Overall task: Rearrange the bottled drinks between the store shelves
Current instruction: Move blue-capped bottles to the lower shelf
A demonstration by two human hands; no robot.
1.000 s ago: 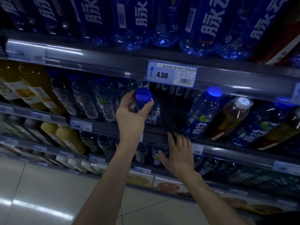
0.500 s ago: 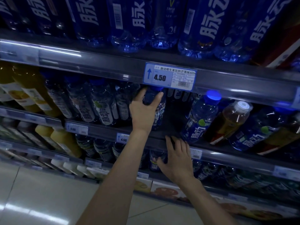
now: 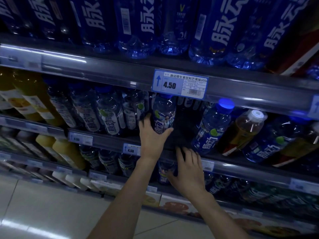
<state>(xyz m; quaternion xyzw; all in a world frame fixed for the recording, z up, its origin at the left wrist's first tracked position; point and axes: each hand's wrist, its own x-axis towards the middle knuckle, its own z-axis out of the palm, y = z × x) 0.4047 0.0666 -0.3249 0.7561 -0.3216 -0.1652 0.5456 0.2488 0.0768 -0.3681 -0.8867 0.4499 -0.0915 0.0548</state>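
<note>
A blue-capped drink bottle [image 3: 164, 112] stands on the middle shelf [image 3: 103, 135], beside a row of like bottles [image 3: 110, 116]. My left hand [image 3: 151, 137] is wrapped around its lower body, thumb on the right side. To its right is a dark gap on the shelf, then another blue bottle [image 3: 212, 128] leaning. My right hand [image 3: 188, 171] lies flat on the shelf's front rail below the gap, fingers spread, holding nothing.
Large blue bottles [image 3: 138, 28] fill the top shelf above a 4.50 price tag [image 3: 179, 84]. Yellow juice bottles [image 3: 29, 95] stand at left, an amber tea bottle [image 3: 245, 130] at right. Lower shelves hold more bottles and cartons; tiled floor [image 3: 43, 213] below.
My left hand has carried the bottle from in front of the shelf into the row and slid down from its cap to its body. The right hand stayed on the rail.
</note>
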